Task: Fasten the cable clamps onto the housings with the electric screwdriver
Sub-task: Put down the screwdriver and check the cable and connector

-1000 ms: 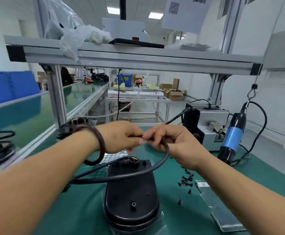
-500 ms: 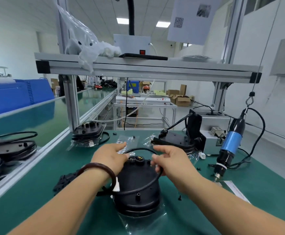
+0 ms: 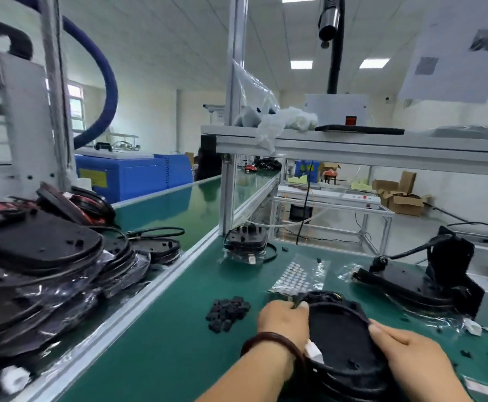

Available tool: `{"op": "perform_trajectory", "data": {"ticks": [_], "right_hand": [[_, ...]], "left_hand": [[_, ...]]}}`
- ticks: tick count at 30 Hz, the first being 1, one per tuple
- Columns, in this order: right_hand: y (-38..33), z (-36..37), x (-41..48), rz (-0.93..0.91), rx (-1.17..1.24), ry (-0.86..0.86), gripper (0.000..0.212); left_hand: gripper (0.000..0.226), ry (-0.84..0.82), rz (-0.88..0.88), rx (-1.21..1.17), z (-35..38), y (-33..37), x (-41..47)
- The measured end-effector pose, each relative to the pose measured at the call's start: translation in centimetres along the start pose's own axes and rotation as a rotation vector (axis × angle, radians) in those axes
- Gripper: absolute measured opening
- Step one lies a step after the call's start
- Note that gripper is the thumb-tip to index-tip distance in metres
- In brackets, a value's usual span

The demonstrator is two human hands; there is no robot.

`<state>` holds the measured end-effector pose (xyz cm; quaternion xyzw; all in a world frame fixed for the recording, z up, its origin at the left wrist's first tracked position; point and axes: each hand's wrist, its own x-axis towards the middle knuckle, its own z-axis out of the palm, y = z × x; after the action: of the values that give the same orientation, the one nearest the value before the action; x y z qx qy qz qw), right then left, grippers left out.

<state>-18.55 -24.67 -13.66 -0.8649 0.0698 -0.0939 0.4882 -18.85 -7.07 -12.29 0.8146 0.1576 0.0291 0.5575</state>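
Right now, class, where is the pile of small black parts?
In the head view the pile of small black parts lies on the green bench, just left of the left hand holding the black housing.

Green bench (image 3: 161, 343): housing (image 3: 341, 343) at 5 o'clock near the front edge. Clamp pile (image 3: 227, 314) just at its 9 o'clock, pad sheet (image 3: 297, 277) at its 12. Second housing (image 3: 246, 242) far back at 11 o'clock, third housing (image 3: 405, 288) at 2 o'clock. Belt (image 3: 161, 204) at 9 o'clock carries stacked housings (image 3: 42, 271).
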Motion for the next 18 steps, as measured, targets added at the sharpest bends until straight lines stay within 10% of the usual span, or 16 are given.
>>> {"op": "perform_trajectory", "data": {"ticks": [10,18], "right_hand": [[-7.0,2.9,4.3,0.011,0.575,-0.038,0.013],[-14.6,11.4,9.2,-0.037,0.685,-0.367,0.020]], "left_hand": [[0.047,0.073,0.043,-0.777,-2.2,2.0,2.7],[0.041,0.382,0.137,-0.903,-9.5,1.4,9.0]]}}
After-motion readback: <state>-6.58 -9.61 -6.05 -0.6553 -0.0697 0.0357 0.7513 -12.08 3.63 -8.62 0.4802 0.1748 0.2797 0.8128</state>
